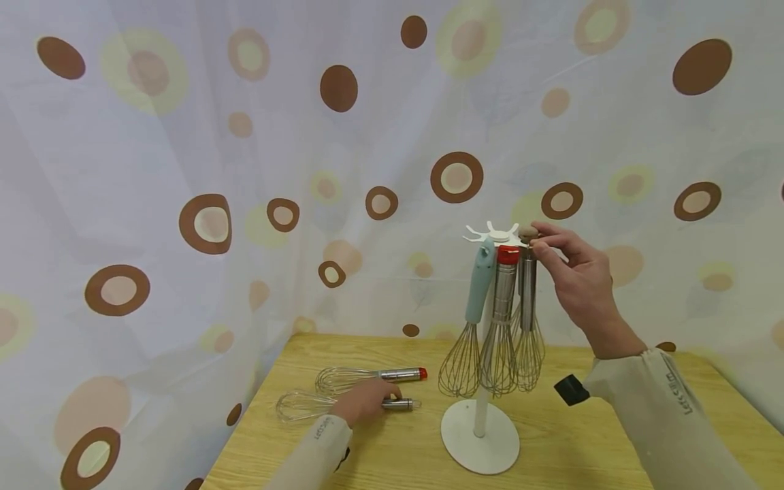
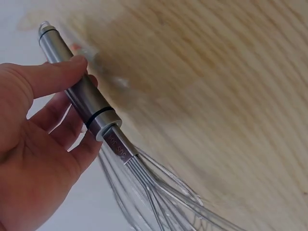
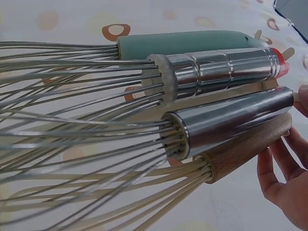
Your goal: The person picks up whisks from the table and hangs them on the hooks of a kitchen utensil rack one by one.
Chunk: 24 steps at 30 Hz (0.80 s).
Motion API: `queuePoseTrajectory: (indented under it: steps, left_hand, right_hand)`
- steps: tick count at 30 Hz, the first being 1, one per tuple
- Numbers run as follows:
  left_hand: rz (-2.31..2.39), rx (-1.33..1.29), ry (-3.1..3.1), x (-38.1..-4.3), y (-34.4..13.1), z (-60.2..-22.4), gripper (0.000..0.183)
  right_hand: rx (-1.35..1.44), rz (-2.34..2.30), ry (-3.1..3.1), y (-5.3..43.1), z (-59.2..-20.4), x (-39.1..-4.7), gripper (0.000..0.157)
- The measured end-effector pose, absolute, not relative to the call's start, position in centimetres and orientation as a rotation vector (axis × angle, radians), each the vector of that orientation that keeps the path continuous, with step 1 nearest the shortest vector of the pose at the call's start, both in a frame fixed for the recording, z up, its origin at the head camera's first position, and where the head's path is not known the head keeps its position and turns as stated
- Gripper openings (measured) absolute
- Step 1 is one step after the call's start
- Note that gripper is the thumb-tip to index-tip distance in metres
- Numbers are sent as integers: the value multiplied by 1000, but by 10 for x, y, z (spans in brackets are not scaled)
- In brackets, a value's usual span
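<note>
A white stand with hooked arms (image 1: 482, 415) carries several whisks. Among them hang a light-blue-handled whisk (image 1: 480, 289), a steel one with a red end (image 1: 505, 289), a plain steel-handled one (image 1: 527, 292) and a wooden-handled one (image 3: 250, 149). My right hand (image 1: 578, 275) is at the top of the stand, pinching the wooden-handled whisk near its upper end; its thumb is beside the steel handle's tip. Low on the left, my left hand (image 1: 365, 400) grips a steel-handled whisk (image 2: 89, 96), thumb across the handle and fingers beneath, wires pointing left in the head view.
Another steel whisk with a red end (image 1: 401, 374) lies on the wooden table (image 1: 392, 456), just behind the left hand. A white curtain with brown and yellow circles (image 1: 392, 122) hangs behind and to the left. A dark strap end (image 1: 572, 390) juts from the right sleeve.
</note>
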<state>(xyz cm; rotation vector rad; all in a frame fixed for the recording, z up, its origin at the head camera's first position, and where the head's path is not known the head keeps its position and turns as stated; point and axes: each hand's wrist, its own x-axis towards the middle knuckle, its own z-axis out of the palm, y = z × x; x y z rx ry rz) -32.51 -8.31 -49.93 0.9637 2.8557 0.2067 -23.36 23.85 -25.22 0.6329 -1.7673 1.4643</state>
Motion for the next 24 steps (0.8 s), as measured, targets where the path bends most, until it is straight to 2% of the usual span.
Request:
queuePoseTrajectory:
  steps: [6,14,24]
  left_hand:
    - [388,1055,2839,-317,-74,-477,36]
    - [724,1200,2811,-309,-62,-437,38]
    - [1399,1168,2684,-294,-48,-384,46]
  right_hand:
    - [609,1430,-1791,238,-253,-235,15]
    - [575,1390,-1833,237,-253,-233,18]
    - [589,1461,-1786,235,-252,-232,16]
